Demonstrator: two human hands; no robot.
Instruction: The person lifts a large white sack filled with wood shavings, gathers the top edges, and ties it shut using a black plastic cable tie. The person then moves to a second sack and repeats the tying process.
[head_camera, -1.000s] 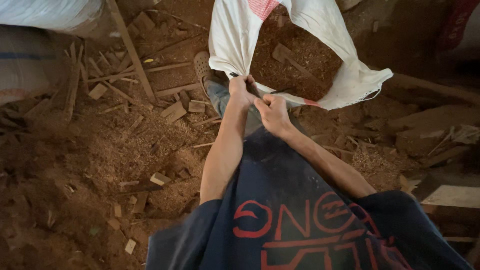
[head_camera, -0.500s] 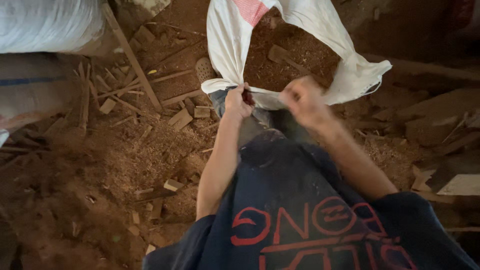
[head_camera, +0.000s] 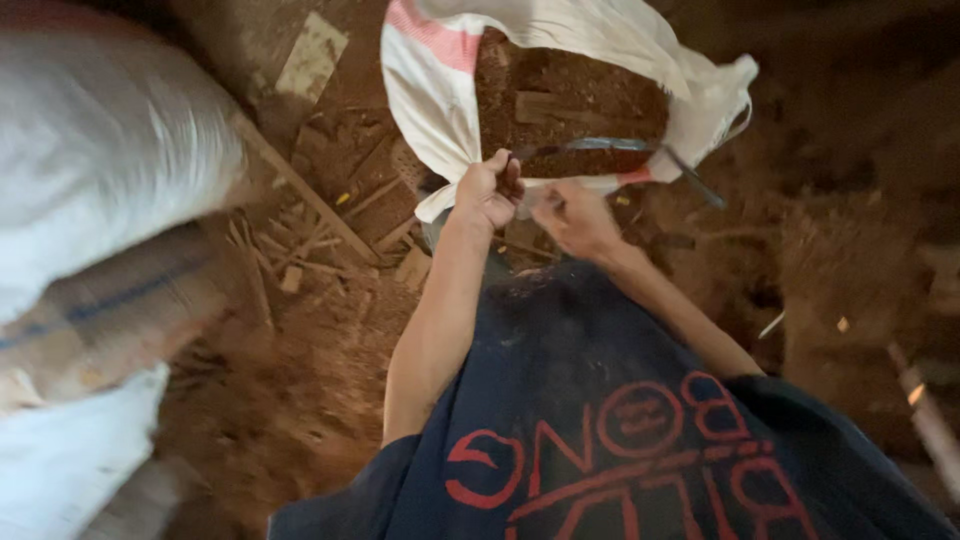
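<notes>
Head view: left hand (head_camera: 487, 192) fingers pinch sack (head_camera: 440, 110) rim (near edge).

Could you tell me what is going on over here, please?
A person in a dark blue shirt stands over an open white sack filled with sawdust and wood scraps. The left hand grips the sack's near edge, and the right hand is close beside it. A thin dark cord runs across the sack's mouth. More filled sacks lie at the left on the littered floor.
</notes>
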